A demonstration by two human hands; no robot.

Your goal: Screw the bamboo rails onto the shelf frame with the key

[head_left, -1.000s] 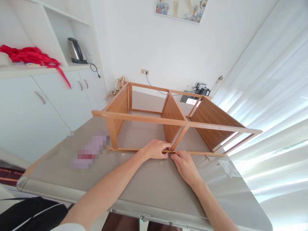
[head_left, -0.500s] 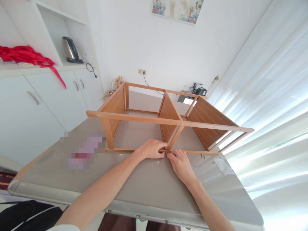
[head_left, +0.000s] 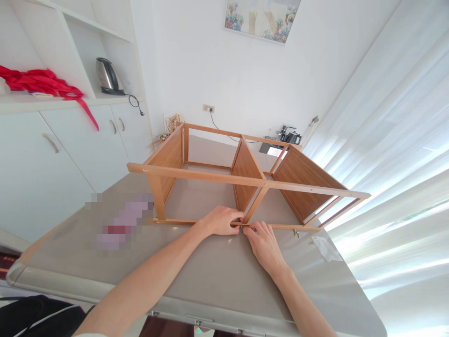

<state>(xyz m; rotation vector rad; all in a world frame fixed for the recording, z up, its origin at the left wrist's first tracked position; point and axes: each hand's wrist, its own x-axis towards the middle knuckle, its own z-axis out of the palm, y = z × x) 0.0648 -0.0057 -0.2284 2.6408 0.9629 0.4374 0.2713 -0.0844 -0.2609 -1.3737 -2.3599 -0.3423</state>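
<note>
A wooden shelf frame [head_left: 210, 176] lies on its side on the grey table, with three brown panels set across it. At the middle joint of its near lower rail, my left hand [head_left: 221, 221] is closed around the rail. My right hand [head_left: 262, 239] is just to the right, its fingertips pinched together against the outside of the same joint. Something tiny shows at those fingertips, too small to make out. A few small screws [head_left: 296, 233] rest on the table by the rail, to the right of my right hand.
The grey table [head_left: 210, 276] runs under the frame. A clear plastic bag [head_left: 327, 249] lies at the right, and a blurred-out patch [head_left: 122, 224] covers something at the left. A kettle [head_left: 109, 76] and red cloth [head_left: 45, 84] sit on the white shelves. Curtains [head_left: 403, 187] hang at the right.
My view has shifted slightly, so the scene sits a little lower. Both hands stay at the same joint, with hardly any movement of the fingers, and the frame has not moved.
</note>
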